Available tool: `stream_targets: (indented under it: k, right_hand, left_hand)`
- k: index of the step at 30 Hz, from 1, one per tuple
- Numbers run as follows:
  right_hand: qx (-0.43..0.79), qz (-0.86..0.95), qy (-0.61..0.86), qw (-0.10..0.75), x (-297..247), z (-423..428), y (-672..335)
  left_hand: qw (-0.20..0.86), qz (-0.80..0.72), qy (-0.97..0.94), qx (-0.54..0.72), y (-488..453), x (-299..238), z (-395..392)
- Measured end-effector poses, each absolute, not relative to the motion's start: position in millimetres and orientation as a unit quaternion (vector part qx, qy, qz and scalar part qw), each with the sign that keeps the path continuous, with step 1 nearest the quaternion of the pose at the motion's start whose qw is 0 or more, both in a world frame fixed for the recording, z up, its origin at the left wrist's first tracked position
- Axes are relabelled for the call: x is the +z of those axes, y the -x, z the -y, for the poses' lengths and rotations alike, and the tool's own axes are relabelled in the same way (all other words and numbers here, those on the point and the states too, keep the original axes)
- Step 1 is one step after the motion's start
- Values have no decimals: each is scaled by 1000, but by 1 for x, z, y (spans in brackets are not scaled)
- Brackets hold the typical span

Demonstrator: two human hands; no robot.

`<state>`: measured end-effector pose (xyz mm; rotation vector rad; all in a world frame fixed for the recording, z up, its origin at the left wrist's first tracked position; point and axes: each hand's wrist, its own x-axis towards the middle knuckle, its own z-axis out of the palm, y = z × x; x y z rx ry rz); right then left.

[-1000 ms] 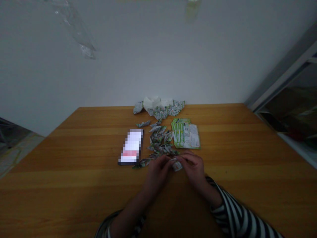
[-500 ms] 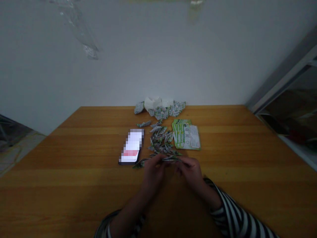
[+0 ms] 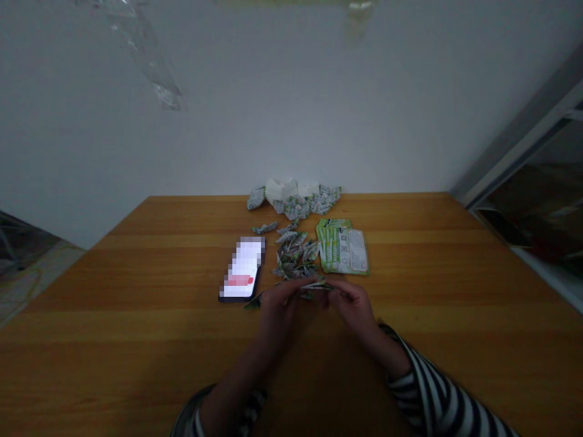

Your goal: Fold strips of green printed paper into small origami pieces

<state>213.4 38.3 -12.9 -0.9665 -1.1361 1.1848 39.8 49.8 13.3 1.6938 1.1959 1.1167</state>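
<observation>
At left, a phone (image 3: 241, 267) is laid face up on the worktop (image 3: 455, 303), apparently so that its lit screen can be viewed. The left end of a folded paper piece (image 3: 315, 286) is pinched by the left hand (image 3: 277, 306); its right end is gripped by the right hand (image 3: 354, 303), probably so that the creases are controlled from both sides. Just beyond the hands, folded pieces (image 3: 296, 252) are heaped, and a paper cluster (image 3: 297, 206) is set behind them near the wall (image 3: 291, 109). At right, green printed sheets (image 3: 344, 249) are fanned, presumably for easy pickup. Sideways room is afforded by well-separated side edges; forward movement is restricted by the heap.
</observation>
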Motion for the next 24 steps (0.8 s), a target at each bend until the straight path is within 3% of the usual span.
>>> stream_targets:
  k: [6, 24]
  right_hand:
    - [488, 458, 453, 589, -13, -46, -226]
    - [551, 521, 391, 522, -15, -49, -231]
  left_hand:
    - [409, -407, -700, 420, -42, 23, -46]
    - [480, -431, -636, 423, -31, 20, -61]
